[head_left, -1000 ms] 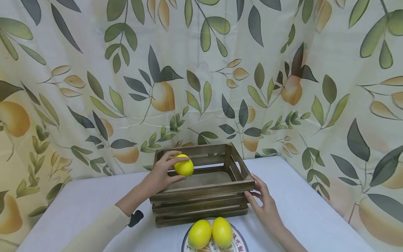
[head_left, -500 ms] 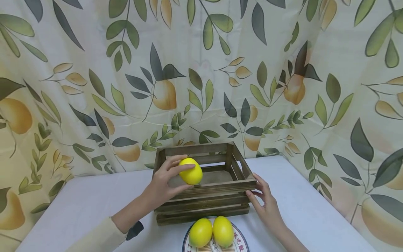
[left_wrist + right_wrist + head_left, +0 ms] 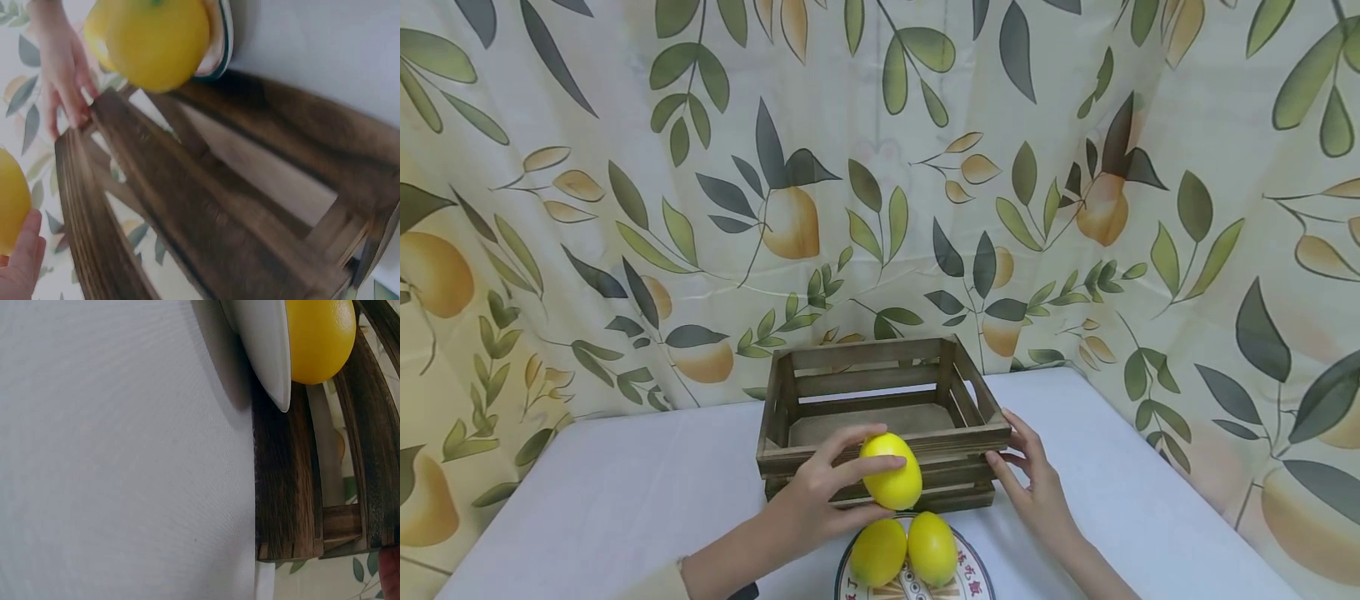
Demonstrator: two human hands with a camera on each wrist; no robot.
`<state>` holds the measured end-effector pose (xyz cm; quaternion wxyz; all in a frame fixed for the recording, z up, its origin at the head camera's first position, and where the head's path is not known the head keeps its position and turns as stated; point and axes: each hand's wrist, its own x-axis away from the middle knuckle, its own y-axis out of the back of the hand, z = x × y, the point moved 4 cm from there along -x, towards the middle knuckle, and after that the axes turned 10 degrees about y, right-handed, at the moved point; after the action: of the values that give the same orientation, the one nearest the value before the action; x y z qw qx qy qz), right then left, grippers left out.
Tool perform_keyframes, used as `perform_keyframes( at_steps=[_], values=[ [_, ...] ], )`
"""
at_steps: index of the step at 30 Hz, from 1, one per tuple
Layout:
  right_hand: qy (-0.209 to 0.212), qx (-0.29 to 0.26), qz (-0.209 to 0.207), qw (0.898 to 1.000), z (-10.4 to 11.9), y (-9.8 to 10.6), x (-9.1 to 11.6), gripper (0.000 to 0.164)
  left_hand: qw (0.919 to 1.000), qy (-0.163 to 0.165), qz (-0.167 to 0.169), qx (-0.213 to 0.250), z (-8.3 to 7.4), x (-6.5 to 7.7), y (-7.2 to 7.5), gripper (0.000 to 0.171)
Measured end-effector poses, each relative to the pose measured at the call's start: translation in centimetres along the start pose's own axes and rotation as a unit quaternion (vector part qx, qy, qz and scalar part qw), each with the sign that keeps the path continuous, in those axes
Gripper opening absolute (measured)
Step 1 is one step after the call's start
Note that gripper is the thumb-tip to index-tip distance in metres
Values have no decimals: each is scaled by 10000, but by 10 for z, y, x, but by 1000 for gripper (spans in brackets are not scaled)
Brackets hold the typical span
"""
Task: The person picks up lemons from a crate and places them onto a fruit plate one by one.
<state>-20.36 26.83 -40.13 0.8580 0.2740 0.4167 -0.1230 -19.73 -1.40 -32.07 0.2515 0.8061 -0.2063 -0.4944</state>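
Observation:
My left hand (image 3: 831, 487) grips a yellow lemon (image 3: 892, 472) between thumb and fingers, in front of the crate's near wall and just above the plate. Part of that lemon (image 3: 11, 203) shows at the left edge of the left wrist view. With its fingers and thumb, my right hand (image 3: 1034, 483) holds the near right corner of the brown slatted wooden crate (image 3: 880, 454). Two more lemons, a left one (image 3: 878, 553) and a right one (image 3: 932, 548), lie side by side on a round plate (image 3: 973, 575) with printed characters. The frame's lower edge cuts off the plate.
A white cloth (image 3: 647, 483) covers the table. Behind it hangs a curtain (image 3: 880, 208) printed with leaves and fruit. The plate stands close against the crate's front, as the right wrist view shows.
From over the crate's opening, my left hand has brought the lemon toward me and right, past the front rim and down near the plate. My right hand has stayed on the crate's corner.

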Motion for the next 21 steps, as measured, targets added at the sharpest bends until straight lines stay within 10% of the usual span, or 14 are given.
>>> perform_keyframes(
  at_steps=[14,21],
  values=[
    [66,-47,-27,10000,2,0,0,72,9955,-370,868,-10,-15,36,-30,54],
    [245,-180,-79,9995,5,0,-2,74,9881,-28,1537,-65,-15,56,-47,46]
  ],
)
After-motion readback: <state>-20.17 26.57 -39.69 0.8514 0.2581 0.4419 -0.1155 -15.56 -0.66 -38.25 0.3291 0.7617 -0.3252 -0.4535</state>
